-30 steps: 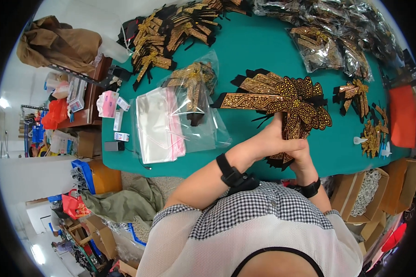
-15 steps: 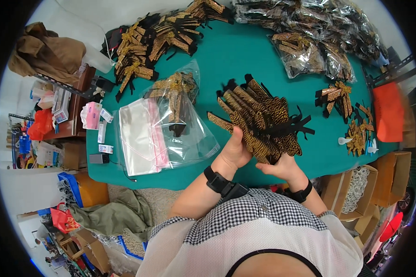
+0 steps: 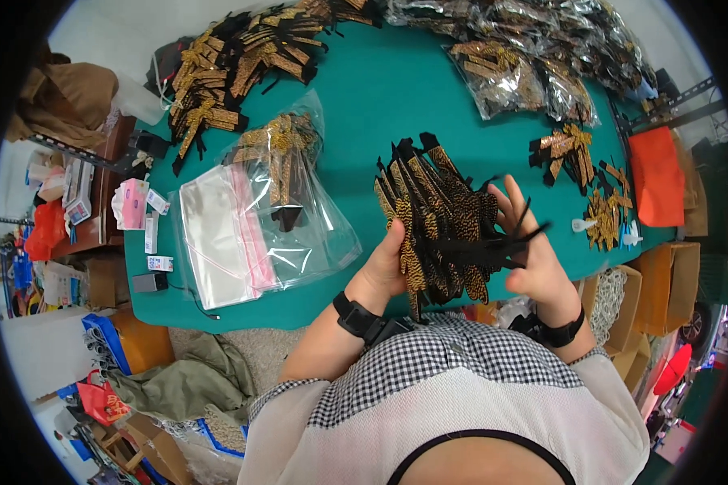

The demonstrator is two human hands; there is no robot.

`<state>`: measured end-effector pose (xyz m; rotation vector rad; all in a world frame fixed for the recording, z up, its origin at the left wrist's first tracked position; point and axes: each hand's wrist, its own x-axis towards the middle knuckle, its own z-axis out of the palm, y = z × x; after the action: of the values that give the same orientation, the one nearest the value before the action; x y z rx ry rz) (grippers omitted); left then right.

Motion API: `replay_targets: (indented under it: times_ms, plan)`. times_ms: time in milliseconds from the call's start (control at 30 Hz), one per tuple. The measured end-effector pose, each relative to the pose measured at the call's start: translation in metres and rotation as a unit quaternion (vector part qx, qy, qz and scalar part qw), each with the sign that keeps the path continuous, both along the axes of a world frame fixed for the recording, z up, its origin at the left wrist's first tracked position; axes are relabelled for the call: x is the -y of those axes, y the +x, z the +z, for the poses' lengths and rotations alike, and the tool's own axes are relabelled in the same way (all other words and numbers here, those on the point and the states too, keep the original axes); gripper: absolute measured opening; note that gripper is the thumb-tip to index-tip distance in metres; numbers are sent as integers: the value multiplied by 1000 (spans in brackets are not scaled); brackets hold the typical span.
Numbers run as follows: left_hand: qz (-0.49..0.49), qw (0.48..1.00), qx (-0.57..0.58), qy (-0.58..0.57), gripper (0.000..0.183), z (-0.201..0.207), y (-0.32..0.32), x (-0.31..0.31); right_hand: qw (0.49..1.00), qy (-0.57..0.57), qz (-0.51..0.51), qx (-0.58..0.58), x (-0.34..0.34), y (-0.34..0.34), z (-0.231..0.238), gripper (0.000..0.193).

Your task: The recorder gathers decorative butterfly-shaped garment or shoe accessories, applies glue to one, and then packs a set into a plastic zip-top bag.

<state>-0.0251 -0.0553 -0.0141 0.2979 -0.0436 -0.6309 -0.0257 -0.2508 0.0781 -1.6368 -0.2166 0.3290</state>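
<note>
A thick bundle of black-and-gold patterned fabric bows [image 3: 441, 202] is held up over the near side of the table, ribbon ends fanning away from me. My left hand [image 3: 387, 263] grips its left side, thumb on top and the other fingers hidden beneath. A black band [image 3: 473, 252] crosses the bundle, its loose ends sticking out to the right. Beside those ends is my right hand [image 3: 542, 271], fingers spread and apart; whether it touches the band I cannot tell. To the left, a clear plastic bag [image 3: 328, 246] has similar bows in it or under it.
A stack of clear bags with a pink strip [image 3: 206, 242] lies on the green table [image 3: 380, 89]. Bow piles [image 3: 198, 89] sit far left, bagged bows [image 3: 501, 81] far right. Loose bows [image 3: 570, 149] and small gold pieces [image 3: 607, 214] are at right. Cardboard boxes [image 3: 663, 287] flank the table.
My right hand has come out from under the bundle, moved up to its right side and spread its fingers. The bundle has turned more upright in my left hand. The whole view has shifted slightly.
</note>
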Motion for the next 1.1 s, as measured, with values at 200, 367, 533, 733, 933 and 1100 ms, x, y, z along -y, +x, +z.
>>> replay_targets:
  times_ms: [200,367,533,733,933,1100]
  plan:
    - [-85,995,-40,41,75,-5,-13,-2,979,37,-61,-192,-10,-17,-16,98]
    - [-142,972,61,176,74,8,-6,-2,957,140,-81,-240,-4,-13,-15,89]
    - [-149,947,144,245,71,22,2,3,932,267,-104,-221,-7,-15,-15,91]
    - [-108,925,235,277,59,9,14,12,923,290,-41,-250,-2,-23,-60,64]
    - [-159,873,289,358,61,2,3,12,952,166,37,-256,-2,-30,-63,68]
    - [-221,862,237,389,56,17,7,2,943,195,-29,-267,-15,-35,-60,50]
